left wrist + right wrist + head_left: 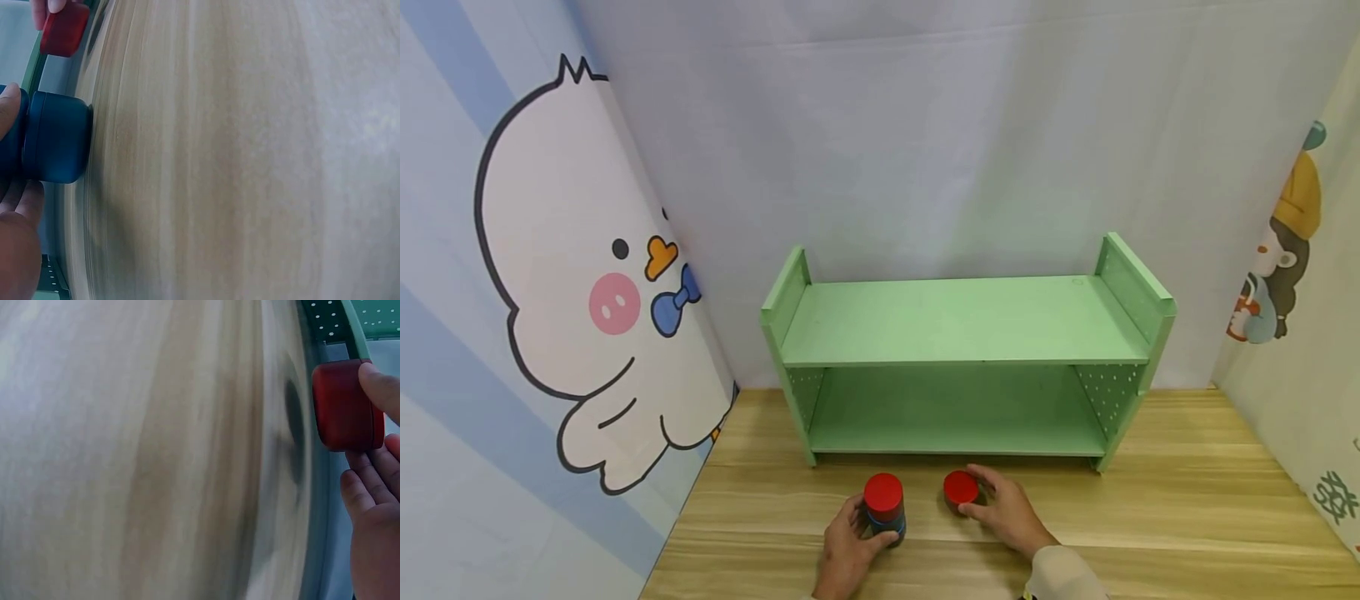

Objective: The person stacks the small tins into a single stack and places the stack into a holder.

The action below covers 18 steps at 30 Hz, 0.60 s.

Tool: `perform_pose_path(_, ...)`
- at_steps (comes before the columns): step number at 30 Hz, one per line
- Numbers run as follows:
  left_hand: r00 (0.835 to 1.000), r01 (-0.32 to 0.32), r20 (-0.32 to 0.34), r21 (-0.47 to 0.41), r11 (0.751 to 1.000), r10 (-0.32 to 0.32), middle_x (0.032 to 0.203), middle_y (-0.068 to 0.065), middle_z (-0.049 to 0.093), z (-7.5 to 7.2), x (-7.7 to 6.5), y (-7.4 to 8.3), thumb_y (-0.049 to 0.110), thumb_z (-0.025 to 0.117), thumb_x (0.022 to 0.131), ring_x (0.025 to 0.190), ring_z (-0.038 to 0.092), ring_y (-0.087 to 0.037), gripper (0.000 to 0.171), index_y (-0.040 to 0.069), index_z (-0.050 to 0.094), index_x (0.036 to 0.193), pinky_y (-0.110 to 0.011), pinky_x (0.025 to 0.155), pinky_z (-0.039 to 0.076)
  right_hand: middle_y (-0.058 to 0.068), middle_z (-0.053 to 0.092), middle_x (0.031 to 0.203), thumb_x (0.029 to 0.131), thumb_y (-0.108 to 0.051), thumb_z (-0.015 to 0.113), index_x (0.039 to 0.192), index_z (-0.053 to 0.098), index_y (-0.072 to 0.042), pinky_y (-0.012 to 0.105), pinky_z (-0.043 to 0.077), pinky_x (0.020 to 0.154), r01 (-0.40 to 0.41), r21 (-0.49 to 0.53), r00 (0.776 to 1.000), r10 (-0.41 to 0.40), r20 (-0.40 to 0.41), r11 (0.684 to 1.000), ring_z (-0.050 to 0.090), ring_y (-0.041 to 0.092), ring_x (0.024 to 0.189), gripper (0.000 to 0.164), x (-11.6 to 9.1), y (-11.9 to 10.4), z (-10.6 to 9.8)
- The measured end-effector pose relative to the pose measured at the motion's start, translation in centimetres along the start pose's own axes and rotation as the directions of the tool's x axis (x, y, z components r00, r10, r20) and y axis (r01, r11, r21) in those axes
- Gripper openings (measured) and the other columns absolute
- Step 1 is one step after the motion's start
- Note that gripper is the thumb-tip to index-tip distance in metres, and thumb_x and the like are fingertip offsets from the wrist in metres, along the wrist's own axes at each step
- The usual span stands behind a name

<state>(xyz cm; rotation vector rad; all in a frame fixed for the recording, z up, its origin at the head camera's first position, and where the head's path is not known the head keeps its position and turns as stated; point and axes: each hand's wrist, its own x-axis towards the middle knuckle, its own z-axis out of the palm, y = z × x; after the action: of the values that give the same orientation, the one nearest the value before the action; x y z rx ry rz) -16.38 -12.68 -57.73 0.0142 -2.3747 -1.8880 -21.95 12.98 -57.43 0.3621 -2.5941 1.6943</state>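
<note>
My left hand [848,550] grips an upright stack on the wooden table, thumb on one side and fingers on the other. Its top piece is a round red container [883,493], and dark blue round containers [57,137] make up the part below. The lowest blue one stands at the tabletop in the left wrist view. To the right, my right hand [1011,518] pinches another round red container [344,406] between thumb and fingers. A shadow lies on the table beneath it, with a gap showing between.
Behind both hands stands a light green two-tier shelf [958,321] with raised side panels and perforated lower sides. The wooden table [1187,500] extends to both sides. A pale curtain [925,150] hangs behind, and printed cartoon panels flank the table.
</note>
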Motion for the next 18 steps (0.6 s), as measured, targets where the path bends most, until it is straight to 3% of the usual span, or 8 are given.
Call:
perform_pose_path(8,1.000,-0.006,0.004,0.000,1.000,0.006,0.128,-0.034,0.058,-0.1,-0.1,-0.1,0.001,0.089,0.071,0.122,0.056,-0.047,0.071,-0.013,0.051,0.129,-0.043,0.102,0.052,0.027,0.058,0.133,0.077,0.000,0.085,0.132,0.056,0.012,0.047,0.049,0.104,-0.045,0.000,0.999,0.045,0.022,0.999,0.054,0.044,0.125,0.063,0.2,-1.3,-0.3)
perform_pose_path(18,1.000,-0.003,-0.015,-0.003,1.000,0.003,0.128,-0.033,0.059,0.0,-0.1,-0.1,-0.001,0.089,0.070,0.121,0.057,-0.045,0.069,-0.012,0.053,0.128,-0.042,0.101,0.053,0.023,0.060,0.132,0.079,-0.006,0.085,0.134,0.056,0.009,0.049,0.049,0.104,-0.015,-0.006,0.999,0.015,0.048,1.000,0.055,0.041,0.124,0.064,0.4,-3.0,-0.8)
